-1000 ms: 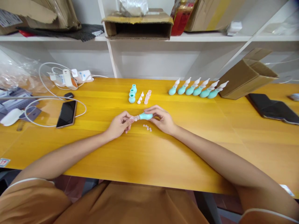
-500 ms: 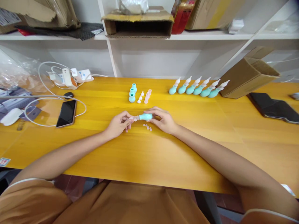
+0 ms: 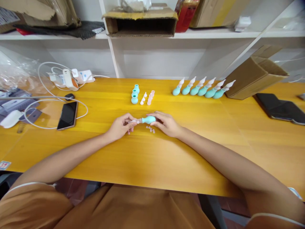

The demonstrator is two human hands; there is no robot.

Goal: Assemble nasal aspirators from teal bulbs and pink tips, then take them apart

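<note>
The left hand pinches the pale tip of a teal bulb, and the right hand pinches the bulb itself. They hold it lying sideways, just above the middle of the yellow worktop. A few small pale rings lie just under the bulb. Behind the hands stand three loose bulbs, some white tips and pink pieces. Further right, six finished bulbs lie in a row, beside a tilted carton. On the left lie a phone and white cables. Nothing stands between the hands and the parts. No writing is readable.
</note>
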